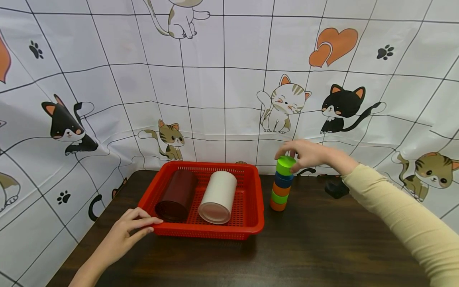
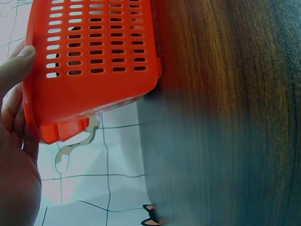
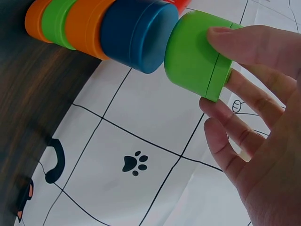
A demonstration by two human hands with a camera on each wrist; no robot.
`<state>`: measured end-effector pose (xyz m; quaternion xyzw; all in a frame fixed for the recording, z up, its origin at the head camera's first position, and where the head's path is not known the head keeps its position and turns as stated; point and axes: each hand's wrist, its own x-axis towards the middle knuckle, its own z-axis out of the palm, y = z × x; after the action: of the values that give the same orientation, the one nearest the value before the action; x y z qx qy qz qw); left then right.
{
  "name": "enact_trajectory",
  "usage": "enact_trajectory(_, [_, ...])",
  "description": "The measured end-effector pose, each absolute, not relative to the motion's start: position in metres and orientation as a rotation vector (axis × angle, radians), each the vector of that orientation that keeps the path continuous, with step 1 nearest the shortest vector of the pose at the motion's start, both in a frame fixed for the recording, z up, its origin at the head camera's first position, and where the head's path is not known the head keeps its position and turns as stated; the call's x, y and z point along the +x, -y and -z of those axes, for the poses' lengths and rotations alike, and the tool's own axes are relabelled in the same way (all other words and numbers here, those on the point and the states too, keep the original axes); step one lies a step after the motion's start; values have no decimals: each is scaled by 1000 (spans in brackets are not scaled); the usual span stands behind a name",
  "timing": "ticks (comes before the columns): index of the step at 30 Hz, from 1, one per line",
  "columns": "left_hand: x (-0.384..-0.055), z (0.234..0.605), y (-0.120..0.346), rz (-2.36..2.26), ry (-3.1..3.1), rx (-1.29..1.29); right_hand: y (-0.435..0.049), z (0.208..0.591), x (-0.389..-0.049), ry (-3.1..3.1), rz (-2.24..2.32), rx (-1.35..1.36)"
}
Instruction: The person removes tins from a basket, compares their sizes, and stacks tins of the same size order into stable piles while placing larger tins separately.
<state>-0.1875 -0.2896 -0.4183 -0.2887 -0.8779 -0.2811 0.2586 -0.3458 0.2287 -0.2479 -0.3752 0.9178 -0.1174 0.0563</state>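
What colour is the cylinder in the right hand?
The cylinder in the right hand is bright green, clearest in the right wrist view.

The table (image 1: 322, 247) has the sheet (image 1: 244, 119) hanging behind it. A basket (image 1: 208, 230) sits on the table, left of the stack (image 1: 281, 189), with a bit of a gap between them. Inside it are two cans on their sides, running front to back: left can (image 1: 178, 195) nearer the left wall, right can (image 1: 218, 195) around the middle. The left hand (image 1: 130, 229) is on the rim at the front left corner. The stack's four pieces stand on the table, and a top piece (image 1: 286, 165) is above them, in the right hand (image 1: 306, 153). Can't tell if it's touching the one below.
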Motion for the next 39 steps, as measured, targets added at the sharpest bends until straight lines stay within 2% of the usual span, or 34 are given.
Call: enact_trajectory(39, [-189,421,290,778,2340,-815,-233,257,-341,-2731,371,-1105])
